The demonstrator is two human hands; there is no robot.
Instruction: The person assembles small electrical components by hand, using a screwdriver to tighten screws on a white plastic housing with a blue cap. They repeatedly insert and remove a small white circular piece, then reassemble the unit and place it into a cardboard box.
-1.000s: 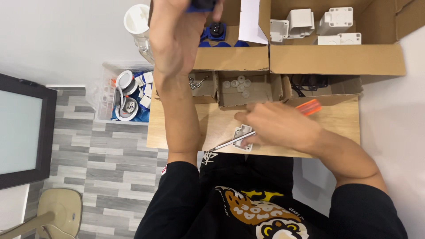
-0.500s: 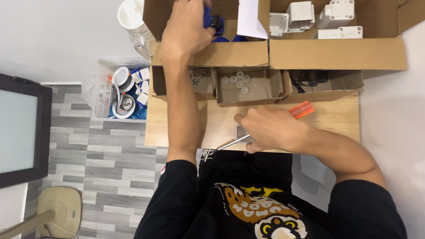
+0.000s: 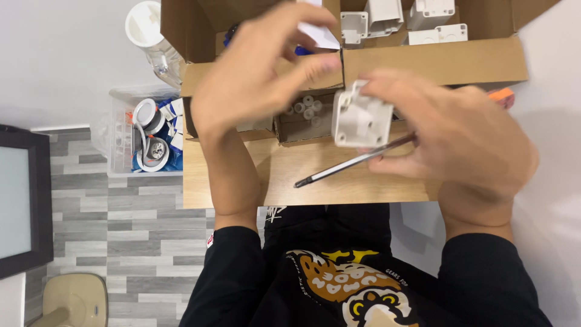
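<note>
The right hand is raised above the counter, gripping a small white box by its right side, thumb and fingers wrapped round the edge. The same hand also clamps a screwdriver: the dark shaft slants down and to the left below the box with its tip over the wood, and the orange handle pokes out behind the knuckles. The left hand hovers just left of the box, fingers half curled and loosely spread, thumb pointing at the box's top corner; it looks empty, though it is blurred, and whether the thumb touches the box cannot be told. So the white box sits in mid-air between the two hands, above the middle of the counter. Behind the hands, an open cardboard carton holds more white parts. Under it, a small cardboard tray holds little white round pieces. To the left, off the counter's edge, a clear bin on the floor holds rolls and bits in white and blue, and a white container stands behind it. A dark screen fills the left edge, and a beige chair shows at the bottom left.
</note>
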